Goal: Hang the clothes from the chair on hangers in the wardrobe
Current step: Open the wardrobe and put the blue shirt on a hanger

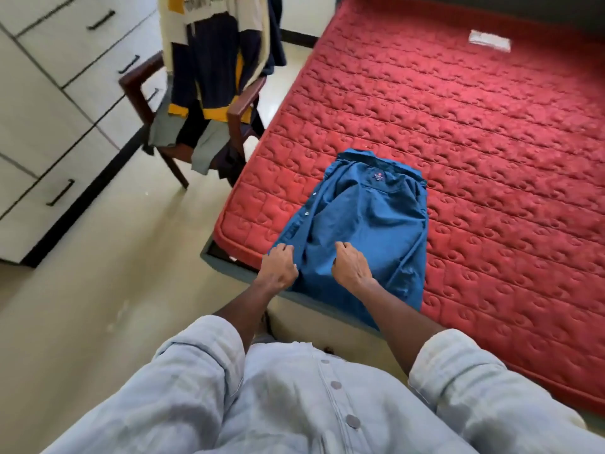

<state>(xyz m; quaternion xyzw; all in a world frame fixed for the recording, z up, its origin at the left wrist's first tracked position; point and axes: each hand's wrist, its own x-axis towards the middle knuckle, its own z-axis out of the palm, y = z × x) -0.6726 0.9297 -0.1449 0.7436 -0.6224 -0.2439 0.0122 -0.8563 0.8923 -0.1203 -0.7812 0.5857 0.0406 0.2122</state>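
Red quilted mattress (442, 152) fills your 1 to 4 o'clock, on a grey bed frame (229, 267) whose corner shows near centre. Cream tiled floor (124, 290) takes the 7 to 10 o'clock side. White drawer unit with black bar handles (49, 103) runs along 9 to 11 o'clock; it's blurred, so I can't tell whether it's the wardrobe.

Dark wooden armchair (240, 106) stands at 11 to 12 o'clock, just beside the mattress edge. Navy, cream and yellow striped garment (212, 60) drapes over its back and down onto the seat. Grey cloth (204, 149) hangs off the seat front, with more dark clothes (276, 44) behind. How many pieces in total: can't tell.

Blue button-up shirt (360, 224) lies at centre on the near corner of the mattress, collar away from you, inner label showing, front open, and the lower end hangs over the bed edge towards you. No hanger in sight.

Your left hand (278, 267) sits on the shirt's left front edge, fingers curled over the button strip and gripping it. Your right hand (352, 263) rests on the shirt's middle with fingers curled into the fabric; whether it actually pinches cloth, can't tell. Hands are near each other, not touching. Both of your pale blue sleeves (203, 355) are rolled up.
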